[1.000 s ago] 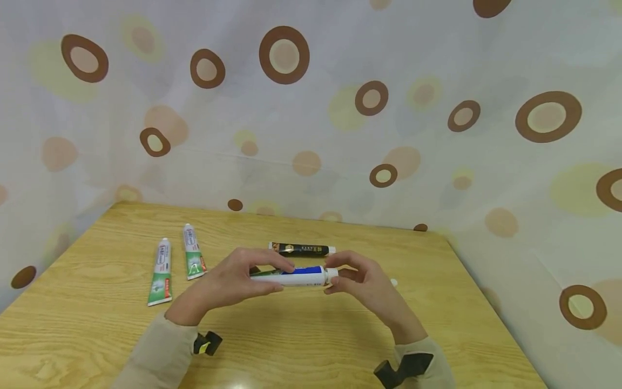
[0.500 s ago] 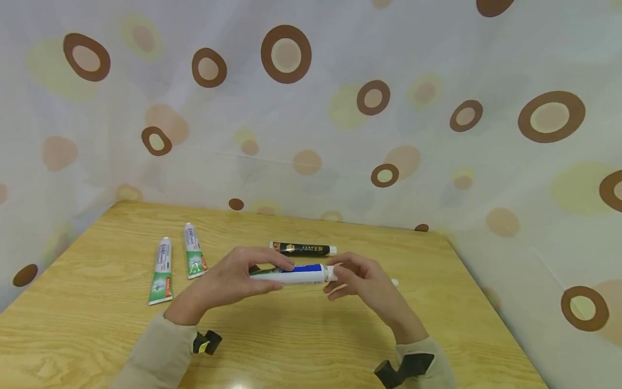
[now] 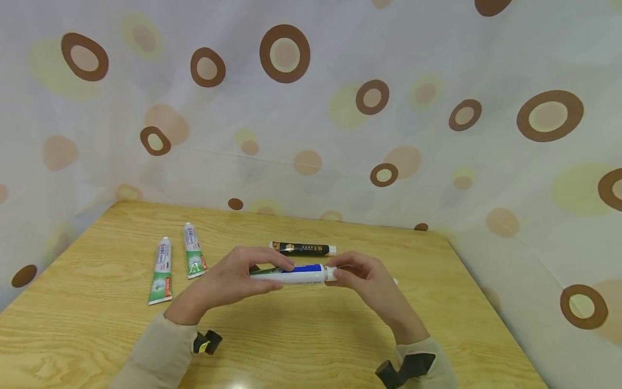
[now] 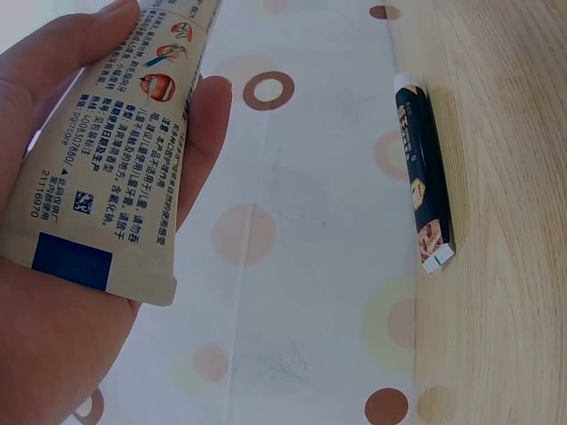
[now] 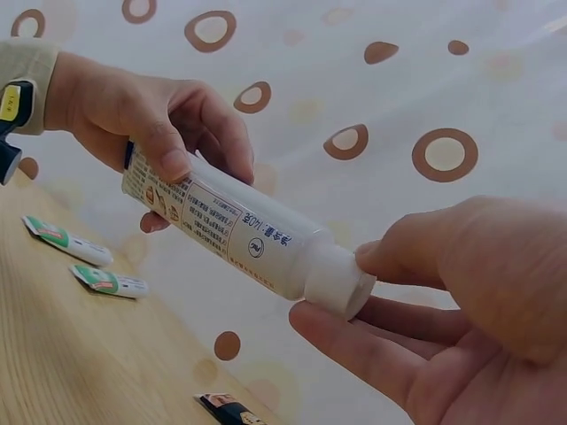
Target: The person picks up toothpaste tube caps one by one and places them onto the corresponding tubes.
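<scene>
Held level over the table, a white toothpaste tube [image 3: 303, 276] with a blue and green print points its cap to the right. My left hand [image 3: 235, 276] grips its flat end, thumb on one side and fingers on the other. My right hand [image 3: 366, 276] pinches the white cap [image 5: 335, 282] between thumb and index finger; the other fingers sit below it in the right wrist view. Small print covers the tube's back [image 4: 115, 159] in the left wrist view. The cap is on the tube's neck.
Two green and white toothpaste tubes [image 3: 161, 270] lie at the left of the wooden table [image 3: 291, 346]. Behind the hands lies a black toothpaste tube [image 3: 303, 249]. A small white thing [image 3: 396, 281] peeks out past my right hand. A spotted curtain [image 3: 311, 124] borders the table.
My right hand's fingers have shifted round the cap: they loosened and spread half a second ago, and now pinch it again. The left hand and the tube have stayed nearly still.
</scene>
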A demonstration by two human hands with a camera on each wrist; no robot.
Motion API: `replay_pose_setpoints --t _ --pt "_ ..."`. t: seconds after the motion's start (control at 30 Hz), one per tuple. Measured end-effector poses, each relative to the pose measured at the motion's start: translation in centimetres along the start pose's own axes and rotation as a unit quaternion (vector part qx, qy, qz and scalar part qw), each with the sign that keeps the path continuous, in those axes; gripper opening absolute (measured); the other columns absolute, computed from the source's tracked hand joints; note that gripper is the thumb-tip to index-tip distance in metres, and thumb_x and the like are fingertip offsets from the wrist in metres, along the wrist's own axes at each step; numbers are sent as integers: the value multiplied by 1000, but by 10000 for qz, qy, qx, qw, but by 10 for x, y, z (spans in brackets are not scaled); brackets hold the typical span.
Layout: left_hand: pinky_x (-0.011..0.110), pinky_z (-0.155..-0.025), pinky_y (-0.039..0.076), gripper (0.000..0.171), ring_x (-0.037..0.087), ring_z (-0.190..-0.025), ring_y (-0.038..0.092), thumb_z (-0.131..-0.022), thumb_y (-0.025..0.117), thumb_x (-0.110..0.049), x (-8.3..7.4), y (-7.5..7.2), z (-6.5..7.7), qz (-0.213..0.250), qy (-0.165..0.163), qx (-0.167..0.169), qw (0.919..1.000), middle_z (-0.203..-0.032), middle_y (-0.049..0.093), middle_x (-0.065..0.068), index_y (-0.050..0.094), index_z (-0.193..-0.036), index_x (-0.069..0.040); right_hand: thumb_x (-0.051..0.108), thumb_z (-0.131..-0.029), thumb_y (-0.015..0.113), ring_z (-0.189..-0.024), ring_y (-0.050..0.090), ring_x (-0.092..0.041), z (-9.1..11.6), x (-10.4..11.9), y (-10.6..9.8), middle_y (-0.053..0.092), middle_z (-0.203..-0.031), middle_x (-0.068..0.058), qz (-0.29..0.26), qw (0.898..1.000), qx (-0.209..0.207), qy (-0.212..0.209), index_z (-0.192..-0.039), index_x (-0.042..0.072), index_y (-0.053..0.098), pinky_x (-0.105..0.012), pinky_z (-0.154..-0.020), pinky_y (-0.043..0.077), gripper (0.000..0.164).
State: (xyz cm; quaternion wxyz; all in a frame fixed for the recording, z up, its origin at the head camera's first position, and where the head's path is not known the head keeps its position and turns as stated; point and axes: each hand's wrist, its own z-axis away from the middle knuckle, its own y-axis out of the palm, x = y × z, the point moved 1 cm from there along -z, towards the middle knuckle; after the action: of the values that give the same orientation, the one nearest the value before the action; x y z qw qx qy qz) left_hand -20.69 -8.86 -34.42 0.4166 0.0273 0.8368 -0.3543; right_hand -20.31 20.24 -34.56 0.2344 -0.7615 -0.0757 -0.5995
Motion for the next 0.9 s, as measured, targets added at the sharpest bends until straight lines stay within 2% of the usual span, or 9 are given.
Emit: replay_pose_setpoints --t 0.1,0.23,0.33,0.5,0.6,0.77,0.9 --pt "25 -64 53 30 12 -90 62 -88 77 -19 0 0 0 14 9 -4 10000 -120 70 -2 72 -116 -24 18 -101 58 -98 72 -26 -1 -1 0 62 -119 -21 -199 9997 22 116 -120 -2 62 -44 -87 58 29" --pt "24 -64 52 30 12 -89 61 -88 77 -18 0 0 0 28 23 22 10000 -120 70 -2 72 -117 -24 25 -103 55 -91 73 -30 -2 -3 0 65 -112 -22 -291 9990 24 328 -120 -4 61 -43 -81 59 34" --pt "25 -67 54 30 12 -92 62 -87 77 -17 -1 0 0 32 34 16 10000 -120 70 -2 72 -116 -24 26 -103 55 -98 71 -32 -3 -2 0 64 -117 -21 -175 9994 79 301 -123 0 60 -42 -84 59 34" --pt "26 -71 54 30 13 -95 63 -87 77 -15 -2 0 0 60 52 10 10000 -120 70 -2 72 -116 -22 17 -98 63 -120 60 -29 -2 0 1 59 -132 -12 373 9991 179 -63 -128 8 59 -31 -93 55 31" --pt "26 -71 55 30 13 -95 63 -87 77 -14 -2 1 -1 42 117 25 9999 -121 70 -1 72 -116 -22 12 -97 64 -124 57 -28 -1 1 1 58 -134 -12 394 9988 234 -185 -128 7 59 -27 -93 53 32" --pt "25 -71 54 31 12 -95 63 -86 77 -12 -2 1 -2 -57 212 4 9998 -120 70 -1 72 -115 -21 11 -97 63 -113 62 -26 -1 2 0 61 -129 -15 448 9986 138 -230 -122 8 63 -29 -90 55 26" --pt "25 -69 54 31 12 -94 63 -86 78 -12 -2 1 -2 -3 150 9 9999 -120 70 -1 72 -115 -22 14 -98 62 -104 66 -23 0 2 0 63 -124 -15 356 9993 81 -80 -119 7 64 -34 -88 57 22"
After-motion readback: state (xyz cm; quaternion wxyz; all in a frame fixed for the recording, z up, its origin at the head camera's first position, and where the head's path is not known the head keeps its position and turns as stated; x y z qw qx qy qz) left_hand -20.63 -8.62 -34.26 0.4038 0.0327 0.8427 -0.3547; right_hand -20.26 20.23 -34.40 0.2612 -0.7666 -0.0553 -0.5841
